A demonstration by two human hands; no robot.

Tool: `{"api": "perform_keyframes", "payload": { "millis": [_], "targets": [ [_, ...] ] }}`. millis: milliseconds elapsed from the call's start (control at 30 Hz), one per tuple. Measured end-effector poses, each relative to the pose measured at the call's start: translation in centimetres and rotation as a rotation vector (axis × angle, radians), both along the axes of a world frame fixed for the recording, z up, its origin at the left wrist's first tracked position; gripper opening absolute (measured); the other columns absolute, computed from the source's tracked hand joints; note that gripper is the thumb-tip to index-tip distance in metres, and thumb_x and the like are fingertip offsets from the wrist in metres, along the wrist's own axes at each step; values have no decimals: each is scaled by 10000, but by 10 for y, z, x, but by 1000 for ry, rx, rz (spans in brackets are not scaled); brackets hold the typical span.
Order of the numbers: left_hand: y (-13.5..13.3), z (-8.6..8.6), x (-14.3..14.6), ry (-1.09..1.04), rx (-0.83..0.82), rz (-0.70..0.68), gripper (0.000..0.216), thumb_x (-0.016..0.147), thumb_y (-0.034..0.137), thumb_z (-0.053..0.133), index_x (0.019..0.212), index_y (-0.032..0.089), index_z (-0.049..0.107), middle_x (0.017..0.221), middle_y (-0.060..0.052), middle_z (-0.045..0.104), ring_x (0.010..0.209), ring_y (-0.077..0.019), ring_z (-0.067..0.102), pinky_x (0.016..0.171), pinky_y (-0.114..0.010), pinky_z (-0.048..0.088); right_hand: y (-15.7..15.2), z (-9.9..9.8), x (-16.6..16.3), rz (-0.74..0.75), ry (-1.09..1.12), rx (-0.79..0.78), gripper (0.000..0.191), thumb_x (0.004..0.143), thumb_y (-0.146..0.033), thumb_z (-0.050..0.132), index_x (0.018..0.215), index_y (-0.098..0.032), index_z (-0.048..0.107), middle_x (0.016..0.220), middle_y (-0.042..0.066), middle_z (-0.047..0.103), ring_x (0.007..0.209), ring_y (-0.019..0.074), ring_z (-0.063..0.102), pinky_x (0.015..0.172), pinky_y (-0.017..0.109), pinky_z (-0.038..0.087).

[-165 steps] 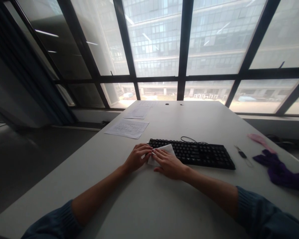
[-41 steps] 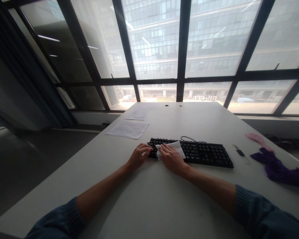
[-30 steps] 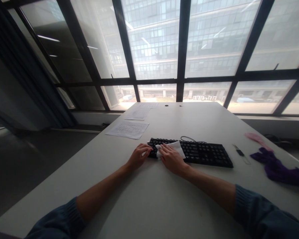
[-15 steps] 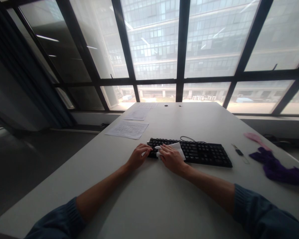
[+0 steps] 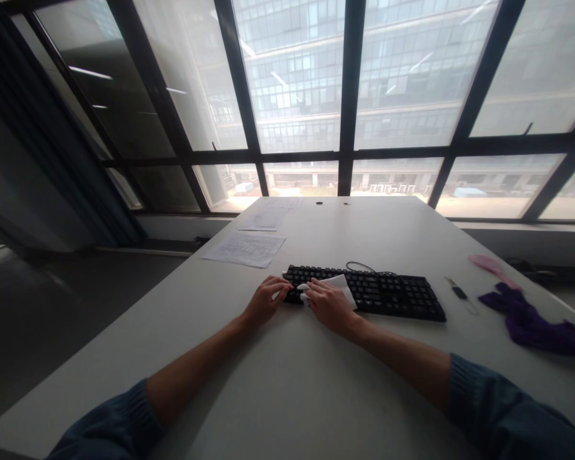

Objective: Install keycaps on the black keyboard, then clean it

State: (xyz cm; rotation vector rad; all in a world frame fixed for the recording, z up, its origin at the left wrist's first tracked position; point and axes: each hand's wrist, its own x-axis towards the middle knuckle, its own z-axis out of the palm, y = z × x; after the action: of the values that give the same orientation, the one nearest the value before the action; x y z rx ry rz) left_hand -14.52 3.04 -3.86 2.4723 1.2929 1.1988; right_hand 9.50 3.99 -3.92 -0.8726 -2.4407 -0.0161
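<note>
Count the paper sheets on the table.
2 for sure: the near sheet lies left of and beyond the keyboard, the far sheet nearer the window. A faint third may lie past it.

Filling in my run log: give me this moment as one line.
right hand: flat on white wipe, over keyboard left end | left hand: at keyboard left edge | table: papers, purple cloth

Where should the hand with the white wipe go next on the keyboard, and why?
Probably slide the wipe to the right along the keyboard. The right hand presses it on the left end, the left hand rests at that end's edge, and the long stretch to the right lies uncovered.
</note>
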Motion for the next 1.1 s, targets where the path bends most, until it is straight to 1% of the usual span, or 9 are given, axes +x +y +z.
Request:
{"api": "perform_keyframes", "payload": {
  "millis": [100,167,233,467,567,700,833,1000,1100],
  "targets": [
    [0,-1,0,-3,-8,-1,274,1013,329,502,995,211,748,1009,-77,734,980,-208,628,920,-380,507,1,-2,0,14,-4,8,353,954,-204,575,1293,-124,636,1424,169,587,1392,276,484,1149,423,416],
    [0,-1,0,-1,-14,0,268,1013,322,503,994,212,747,1014,-75,734,985,-208,629,922,-380,505,1,-3,-1,10,-11,11,417,972,-278,577,1348,-100,598,1457,186,552,1408,289,462,1164,432,397],
    [0,-1,0,2,-15,1,261,1012,314,506,993,214,747,1019,-71,734,990,-206,630,924,-376,503,2,-5,-1,4,-19,17,427,990,-301,553,1363,-96,587,1456,182,554,1409,289,462,1166,432,392],
    [0,1,0,7,-4,2,250,1006,299,516,986,213,750,1015,-68,739,988,-207,639,921,-370,506,3,-5,-2,-13,-27,31,370,981,-143,492,1327,-126,621,1401,165,609,1371,264,512,1148,405,410],
    [0,1,1,4,-8,0,252,1007,305,516,989,212,749,1010,-67,741,983,-206,639,923,-372,505,2,-5,-1,-26,-22,17,386,967,-147,515,1339,-116,611,1421,168,591,1383,274,496,1150,412,407],
    [0,1,1,2,-9,3,276,1013,330,502,986,210,749,1013,-77,738,984,-212,634,914,-380,509,3,-7,-2,-38,-16,2,444,971,-212,555,1403,-111,556,1461,183,548,1414,284,456,1162,441,393],
    [0,0,1,-2,-11,-3,274,1013,332,502,989,216,749,1015,-73,740,985,-212,635,925,-384,506,3,-4,-2,-25,-31,9,393,963,-212,587,1341,-107,609,1419,184,588,1385,286,493,1153,428,406],
    [1,-1,0,0,-9,4,248,1007,312,519,983,222,749,1017,-61,742,991,-207,634,931,-375,499,-1,0,0,7,-23,10,293,964,-121,526,1206,-151,688,1315,126,677,1333,249,551,1122,381,440],
    [1,-1,0,3,-5,4,250,1006,313,520,989,221,752,1019,-64,742,993,-209,634,929,-379,504,-3,1,0,8,-8,3,301,971,-137,518,1222,-150,682,1331,132,666,1336,249,548,1121,389,442]
  ]
}}
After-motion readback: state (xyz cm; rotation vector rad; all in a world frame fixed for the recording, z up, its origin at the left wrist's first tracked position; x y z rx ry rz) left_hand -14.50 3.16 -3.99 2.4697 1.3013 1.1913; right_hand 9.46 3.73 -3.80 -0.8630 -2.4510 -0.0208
